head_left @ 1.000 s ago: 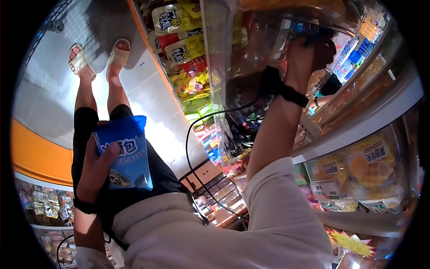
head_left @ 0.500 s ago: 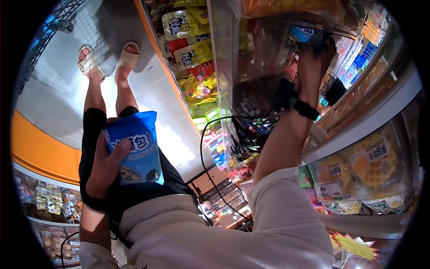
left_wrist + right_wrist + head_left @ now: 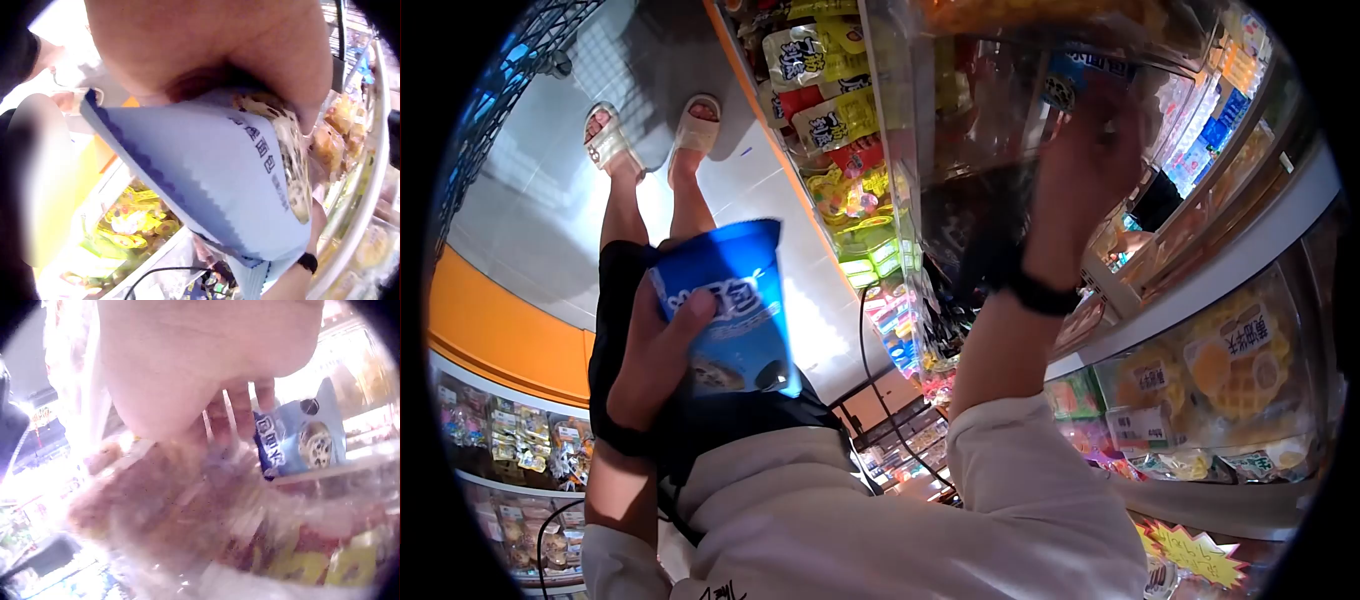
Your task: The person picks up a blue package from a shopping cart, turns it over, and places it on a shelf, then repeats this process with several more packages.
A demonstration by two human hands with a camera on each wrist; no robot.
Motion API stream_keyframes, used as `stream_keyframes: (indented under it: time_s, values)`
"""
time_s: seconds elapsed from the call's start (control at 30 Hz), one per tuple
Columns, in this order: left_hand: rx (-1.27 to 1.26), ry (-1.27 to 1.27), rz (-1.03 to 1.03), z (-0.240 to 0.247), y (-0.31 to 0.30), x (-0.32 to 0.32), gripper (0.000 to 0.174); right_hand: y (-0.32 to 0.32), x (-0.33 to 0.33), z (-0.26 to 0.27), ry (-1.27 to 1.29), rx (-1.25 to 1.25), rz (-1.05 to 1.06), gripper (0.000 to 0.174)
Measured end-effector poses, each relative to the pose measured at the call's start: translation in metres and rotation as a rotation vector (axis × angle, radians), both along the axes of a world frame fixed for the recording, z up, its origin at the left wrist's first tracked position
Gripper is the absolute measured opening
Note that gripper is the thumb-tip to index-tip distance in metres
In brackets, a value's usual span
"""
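My left hand [image 3: 645, 355] grips a blue packet [image 3: 745, 340] with white lettering in front of my thighs, thumb across its front. In the left wrist view, this packet [image 3: 206, 162] has crimped edges and a picture of speckled bread. My right hand [image 3: 1090, 170] reaches over a clear plastic bin at the shelf. Beside its fingers is a second blue packet [image 3: 1062, 78], much like the first. From the right wrist, the spread fingers [image 3: 237, 412] stretch toward that packet [image 3: 300, 447], which stands against a ledge. Brown food in clear wrap [image 3: 169, 494] lies under the hand.
Yellow snack packs [image 3: 830, 120] fill a bin to the left of the reaching arm. Waffle packs [image 3: 1235, 350] sit on a curved shelf at right. A black cable [image 3: 870, 380] hangs across the middle, and a dark mesh basket [image 3: 490, 110] is at upper left.
The second blue packet was in my right hand half a second ago; now the fingers have loosened from it. My left hand and its packet have shifted right in the head view.
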State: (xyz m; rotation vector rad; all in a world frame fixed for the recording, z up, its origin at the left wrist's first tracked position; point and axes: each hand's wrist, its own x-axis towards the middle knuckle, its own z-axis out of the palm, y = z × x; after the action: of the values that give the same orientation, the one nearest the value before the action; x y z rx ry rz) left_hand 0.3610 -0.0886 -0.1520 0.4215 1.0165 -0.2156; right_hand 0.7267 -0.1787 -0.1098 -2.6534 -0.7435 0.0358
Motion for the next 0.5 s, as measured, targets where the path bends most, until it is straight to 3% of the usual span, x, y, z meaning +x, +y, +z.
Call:
stream_keyframes:
  time_s: [0.03,0.07,0.13,0.2,0.37,0.5]
  values:
    - [0.001,-0.026,0.016,0.001,0.0,0.009,0.058,0.006,-0.028,0.012,0.237,0.049,-0.079,0.033]
    - [0.025,-0.164,0.113,0.005,0.001,0.025,0.057,0.001,-0.043,0.015,0.549,0.224,-0.091,0.036]
    - [0.145,-0.252,0.239,0.019,0.004,0.063,0.051,-0.005,-0.083,0.029,0.994,0.296,-0.049,0.048]
    - [0.161,-0.273,0.29,0.026,0.002,0.094,0.044,0.001,-0.122,0.041,1.164,0.21,-0.046,0.058]
    - [0.393,-0.332,0.221,0.021,-0.004,0.119,0.044,0.002,-0.12,0.049,1.123,0.242,-0.209,0.066]
    - [0.369,-0.371,0.114,0.021,-0.001,0.112,0.045,-0.002,-0.098,0.053,0.805,0.385,-0.442,0.063]
